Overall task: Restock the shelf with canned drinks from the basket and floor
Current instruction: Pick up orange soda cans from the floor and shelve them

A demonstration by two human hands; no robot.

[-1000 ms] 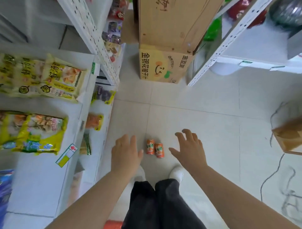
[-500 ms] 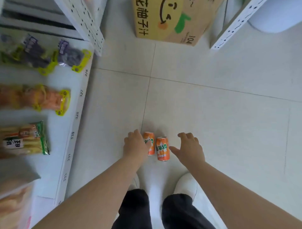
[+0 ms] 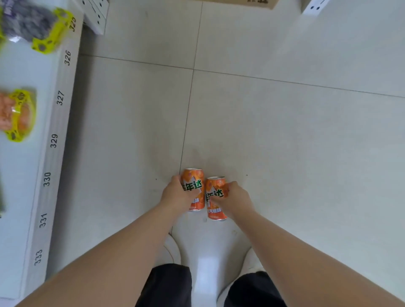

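Note:
Two orange drink cans stand side by side on the pale tiled floor just ahead of my shoes. My left hand [image 3: 176, 196] grips the left can [image 3: 194, 183] with its fingers wrapped round the side. My right hand [image 3: 235, 198] grips the right can [image 3: 215, 186], thumb across the label. Both cans are upright and seem to touch the floor. The basket is out of view.
A white low shelf [image 3: 54, 122] with numbered edge labels runs along the left, holding snack packs [image 3: 18, 114]. A white shelf upright [image 3: 96, 15] stands at top left, a cardboard box edge [image 3: 247, 2] at the top. My white shoes [image 3: 173, 249] are below the cans.
The view dropped closer to the floor. Both hands reached down from open beside the cans to closing round one can each.

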